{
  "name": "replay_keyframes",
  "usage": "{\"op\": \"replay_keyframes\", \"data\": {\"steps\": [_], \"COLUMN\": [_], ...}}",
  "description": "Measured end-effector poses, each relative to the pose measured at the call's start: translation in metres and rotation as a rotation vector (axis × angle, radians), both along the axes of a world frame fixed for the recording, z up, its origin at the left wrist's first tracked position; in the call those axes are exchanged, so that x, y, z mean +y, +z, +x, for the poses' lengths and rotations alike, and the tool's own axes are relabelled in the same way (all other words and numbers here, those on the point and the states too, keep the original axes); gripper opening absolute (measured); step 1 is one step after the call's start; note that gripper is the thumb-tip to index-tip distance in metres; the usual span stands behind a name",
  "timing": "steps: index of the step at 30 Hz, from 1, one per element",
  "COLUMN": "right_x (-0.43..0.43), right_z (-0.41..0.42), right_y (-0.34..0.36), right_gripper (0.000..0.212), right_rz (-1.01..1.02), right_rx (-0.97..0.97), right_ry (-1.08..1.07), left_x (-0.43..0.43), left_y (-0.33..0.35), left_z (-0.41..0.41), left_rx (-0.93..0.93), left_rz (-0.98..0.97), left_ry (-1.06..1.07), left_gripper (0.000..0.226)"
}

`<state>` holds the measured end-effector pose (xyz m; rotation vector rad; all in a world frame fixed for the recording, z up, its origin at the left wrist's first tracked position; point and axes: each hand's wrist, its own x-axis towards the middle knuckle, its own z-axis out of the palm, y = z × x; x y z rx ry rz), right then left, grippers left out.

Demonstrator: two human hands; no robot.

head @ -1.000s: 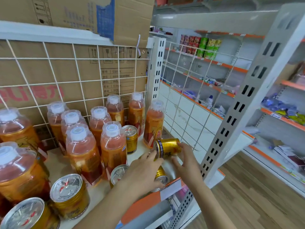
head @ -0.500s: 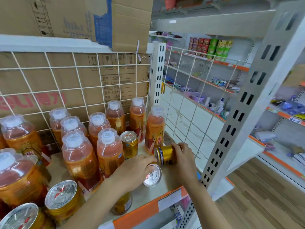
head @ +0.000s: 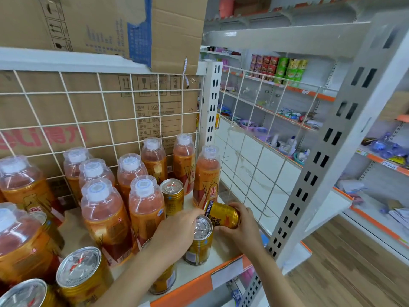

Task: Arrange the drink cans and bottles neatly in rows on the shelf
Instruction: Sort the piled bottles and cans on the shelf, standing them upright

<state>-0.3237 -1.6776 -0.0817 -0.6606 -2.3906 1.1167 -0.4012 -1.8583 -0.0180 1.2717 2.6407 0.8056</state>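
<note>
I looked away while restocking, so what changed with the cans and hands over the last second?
The left hand has stood its silver-topped gold can upright on the white shelf; half a second ago it was tilted. The right hand still grips the blue-rimmed gold can on its side. The orange plastic bottles stayed put.

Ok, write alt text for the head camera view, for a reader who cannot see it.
A person's right hand holds a sideways gold can above a shelf, while the left hand grips an upright gold can standing near the shelf's front edge. Orange drink bottles and more gold cans stand behind, against a wire grid.
</note>
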Motion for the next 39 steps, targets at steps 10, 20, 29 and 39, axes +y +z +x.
{"op": "replay_keyframes", "data": {"steps": [10, 20, 29, 39], "right_x": [-0.003, -0.02, -0.036, -0.042], "right_z": [0.005, -0.005, 0.002, 0.022], "right_y": [0.009, 0.019, 0.018, 0.022], "right_gripper": [0.075, 0.066, 0.073, 0.055], "right_rz": [-0.194, 0.026, -0.054, -0.101], "right_rx": [0.242, 0.147, 0.071, 0.197], "right_ry": [-0.05, 0.045, 0.084, 0.031], "left_x": [-0.039, -0.042, -0.045, -0.074], "left_y": [0.008, 0.002, -0.006, -0.029], "left_z": [0.006, 0.007, 0.006, 0.016], "left_rx": [0.039, 0.029, 0.076, 0.205], "left_rz": [-0.089, -0.029, 0.196, 0.204], "left_ry": [-0.227, -0.184, -0.185, -0.152], "left_gripper": [0.051, 0.043, 0.03, 0.053]}}
